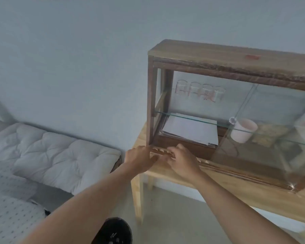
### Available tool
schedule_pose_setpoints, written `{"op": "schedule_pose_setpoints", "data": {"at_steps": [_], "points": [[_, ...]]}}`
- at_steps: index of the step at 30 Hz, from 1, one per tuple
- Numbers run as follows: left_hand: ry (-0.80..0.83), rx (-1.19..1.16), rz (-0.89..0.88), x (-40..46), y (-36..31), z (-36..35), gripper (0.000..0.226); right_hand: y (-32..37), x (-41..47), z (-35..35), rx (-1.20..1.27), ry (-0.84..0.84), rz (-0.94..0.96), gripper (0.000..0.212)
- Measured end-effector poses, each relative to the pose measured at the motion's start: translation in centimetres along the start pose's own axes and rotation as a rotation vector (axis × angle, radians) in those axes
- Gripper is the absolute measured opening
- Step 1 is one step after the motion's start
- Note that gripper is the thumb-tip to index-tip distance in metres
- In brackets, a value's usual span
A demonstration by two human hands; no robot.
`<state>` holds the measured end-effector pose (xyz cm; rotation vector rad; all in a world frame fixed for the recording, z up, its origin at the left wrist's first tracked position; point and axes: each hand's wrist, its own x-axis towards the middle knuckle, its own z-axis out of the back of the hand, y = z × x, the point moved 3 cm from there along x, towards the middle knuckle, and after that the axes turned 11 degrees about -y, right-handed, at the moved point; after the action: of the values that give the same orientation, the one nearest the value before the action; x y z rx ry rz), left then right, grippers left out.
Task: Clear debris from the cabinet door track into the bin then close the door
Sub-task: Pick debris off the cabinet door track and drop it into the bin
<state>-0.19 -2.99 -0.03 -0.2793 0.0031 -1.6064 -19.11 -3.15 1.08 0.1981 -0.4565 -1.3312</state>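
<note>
Wooden cabinet (pixel 218 55), right of frame, holds papers (pixel 192 129) and a cup (pixel 243 130). Our left hand (pixel 139 160) and right hand (pixel 181 160) rest loosely curled on its door track (pixel 161 152); whether they grip anything, we cannot tell.

A home, likely a living room: a tufted cushion (pixel 60 152) lies at 9 o'clock, and a wooden glass cabinet (pixel 236 110) with a cup (pixel 243 130) stands on a table (pixel 236 187) at 3 o'clock.
</note>
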Motion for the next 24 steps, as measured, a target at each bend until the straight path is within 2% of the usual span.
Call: {"op": "schedule_pose_setpoints", "data": {"at_steps": [7, 16, 24], "points": [[-0.099, -0.012, 0.045, 0.9, 0.2, -0.7, 0.037, 0.9, 2.2, -1.4, 0.033, -0.067, 0.012, 0.030], [-0.223, -0.041, 0.052, 1.0, 0.5, -1.0, 0.030, 0.3, 2.7, -2.0, 0.109, -0.145, 0.059, 0.015], [-0.228, -0.062, 0.031, 0.7, 0.3, -1.0, 0.025, 0.3, 3.5, -2.1, 0.147, -0.076, -0.007, 0.009]]}}
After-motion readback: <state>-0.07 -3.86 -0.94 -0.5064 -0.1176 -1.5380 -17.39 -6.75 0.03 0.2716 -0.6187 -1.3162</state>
